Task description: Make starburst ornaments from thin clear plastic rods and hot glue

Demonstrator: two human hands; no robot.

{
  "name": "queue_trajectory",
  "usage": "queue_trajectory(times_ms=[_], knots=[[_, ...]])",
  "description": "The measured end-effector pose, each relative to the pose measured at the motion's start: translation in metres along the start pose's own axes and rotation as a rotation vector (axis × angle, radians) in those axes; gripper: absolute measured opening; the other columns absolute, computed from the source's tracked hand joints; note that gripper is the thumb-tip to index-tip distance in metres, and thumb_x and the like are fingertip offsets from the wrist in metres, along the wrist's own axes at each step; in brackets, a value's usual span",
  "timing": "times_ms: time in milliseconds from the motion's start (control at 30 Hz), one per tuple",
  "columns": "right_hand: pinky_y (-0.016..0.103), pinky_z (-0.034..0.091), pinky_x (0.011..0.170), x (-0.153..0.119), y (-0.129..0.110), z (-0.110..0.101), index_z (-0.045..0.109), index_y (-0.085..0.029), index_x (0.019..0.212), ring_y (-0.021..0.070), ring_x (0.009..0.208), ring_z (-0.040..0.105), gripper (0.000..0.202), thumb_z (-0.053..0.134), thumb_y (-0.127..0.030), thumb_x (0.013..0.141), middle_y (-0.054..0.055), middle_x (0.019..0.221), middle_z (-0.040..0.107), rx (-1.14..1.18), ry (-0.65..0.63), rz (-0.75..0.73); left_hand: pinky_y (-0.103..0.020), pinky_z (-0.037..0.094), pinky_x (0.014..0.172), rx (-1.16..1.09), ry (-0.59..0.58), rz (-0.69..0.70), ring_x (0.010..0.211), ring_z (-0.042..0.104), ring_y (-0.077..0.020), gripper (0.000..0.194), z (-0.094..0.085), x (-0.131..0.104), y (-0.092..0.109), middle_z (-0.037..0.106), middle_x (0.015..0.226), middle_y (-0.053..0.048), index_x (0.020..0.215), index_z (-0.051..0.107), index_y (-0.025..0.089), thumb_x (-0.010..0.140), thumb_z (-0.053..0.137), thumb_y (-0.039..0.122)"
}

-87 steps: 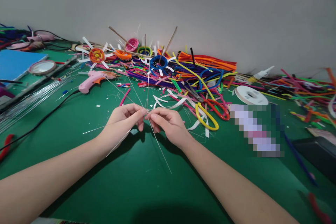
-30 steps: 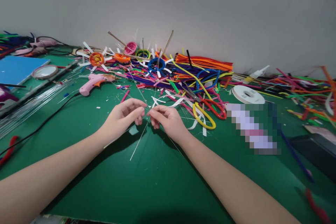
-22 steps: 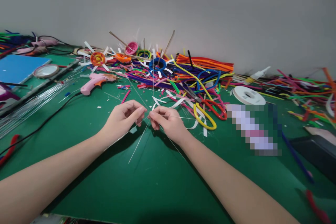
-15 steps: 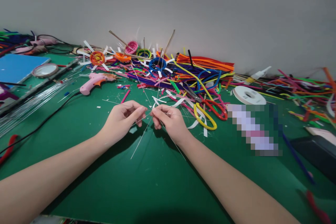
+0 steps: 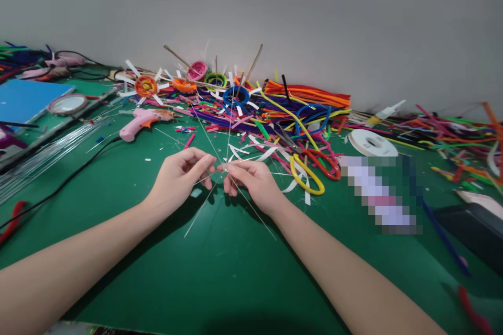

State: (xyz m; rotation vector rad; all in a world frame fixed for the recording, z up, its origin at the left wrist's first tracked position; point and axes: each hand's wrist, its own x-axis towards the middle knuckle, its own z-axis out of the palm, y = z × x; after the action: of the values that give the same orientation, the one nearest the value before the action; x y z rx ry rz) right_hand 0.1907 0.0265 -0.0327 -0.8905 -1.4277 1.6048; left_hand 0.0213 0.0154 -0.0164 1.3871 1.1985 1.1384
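Between my hands several thin, pale wires (image 5: 255, 212) cross at one centre and spread out like a star above the table. My left hand (image 5: 184, 170) pinches a wire close to the centre, thumb against forefinger. From the other side my right hand (image 5: 251, 180) grips the crossing point between thumb and fingertips. Just past the right hand lie scissors (image 5: 307, 172) with one yellow and one red handle, among curled white strips (image 5: 268, 154). A pink glue gun (image 5: 137, 123) rests on its side beyond the left hand.
Bundles of coloured pipe cleaners (image 5: 310, 95) and small woven bowls (image 5: 236, 95) crowd the back of the green table (image 5: 220, 282). A white spool (image 5: 373, 142) and a dark flat object (image 5: 469, 227) are at right. Long clear wires (image 5: 58, 152) lie at left, near the glue gun's cord.
The wire star has turned and tilted slightly between my hands, its front wire ends shifting left. My right fingers have closed over the crossing point. The table items stay put.
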Motion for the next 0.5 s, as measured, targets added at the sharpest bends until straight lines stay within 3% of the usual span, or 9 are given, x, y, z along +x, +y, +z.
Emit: queue_trajectory(times_ms=[500], knots=[[0.021, 0.039, 0.047, 0.0001, -0.0006, 0.0023, 0.066, -0.015, 0.072, 0.0062, 0.045, 0.05, 0.021, 0.064, -0.035, 0.08, -0.003, 0.053, 0.06, -0.064, 0.015, 0.028, -0.02, 0.049, 0.051, 0.012, 0.048, 0.094, 0.047, 0.059, -0.0075, 0.016, -0.0019, -0.0024, -0.0015, 0.06, 0.065, 0.003, 0.072, 0.058, 0.017, 0.084, 0.056, 0.028]])
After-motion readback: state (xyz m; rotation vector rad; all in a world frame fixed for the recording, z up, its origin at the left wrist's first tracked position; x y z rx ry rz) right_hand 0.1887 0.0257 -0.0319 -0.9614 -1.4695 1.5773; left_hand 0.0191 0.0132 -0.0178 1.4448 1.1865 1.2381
